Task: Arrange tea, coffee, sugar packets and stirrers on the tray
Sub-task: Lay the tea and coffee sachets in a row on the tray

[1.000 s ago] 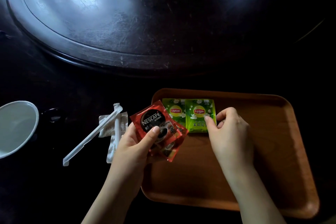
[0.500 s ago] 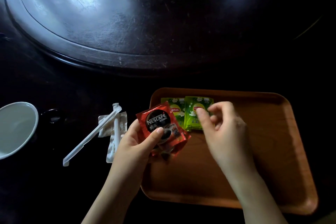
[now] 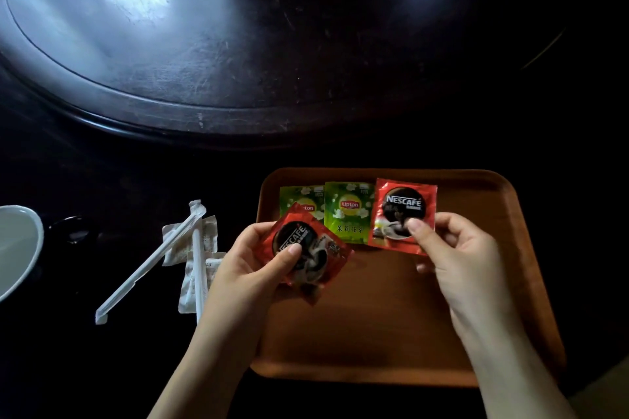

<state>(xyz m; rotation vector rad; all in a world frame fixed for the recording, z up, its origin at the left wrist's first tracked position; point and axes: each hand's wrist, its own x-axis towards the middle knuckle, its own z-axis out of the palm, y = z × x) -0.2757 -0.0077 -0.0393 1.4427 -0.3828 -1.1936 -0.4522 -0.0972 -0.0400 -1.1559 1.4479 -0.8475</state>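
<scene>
An orange-brown tray (image 3: 391,333) lies on the dark table. Two green Lipton tea packets (image 3: 347,211) lie side by side at its far left corner. My right hand (image 3: 452,255) pinches the lower edge of a red Nescafe coffee packet (image 3: 405,204), which sits just right of the tea packets. My left hand (image 3: 252,265) grips more red Nescafe packets (image 3: 306,248) over the tray's left edge, partly covering the left tea packet. Left of the tray, two white wrapped stirrers (image 3: 153,265) lie across white sugar packets (image 3: 204,241).
A white bowl (image 3: 17,248) sits at the left edge of view, with a small dark object (image 3: 69,231) beside it. A large round dark turntable (image 3: 238,44) fills the far side of the table. The tray's middle and right part is bare.
My right hand has taken one red coffee packet from the stack in my left hand and carried it to the right of the tea packets. My left hand stayed nearly still.
</scene>
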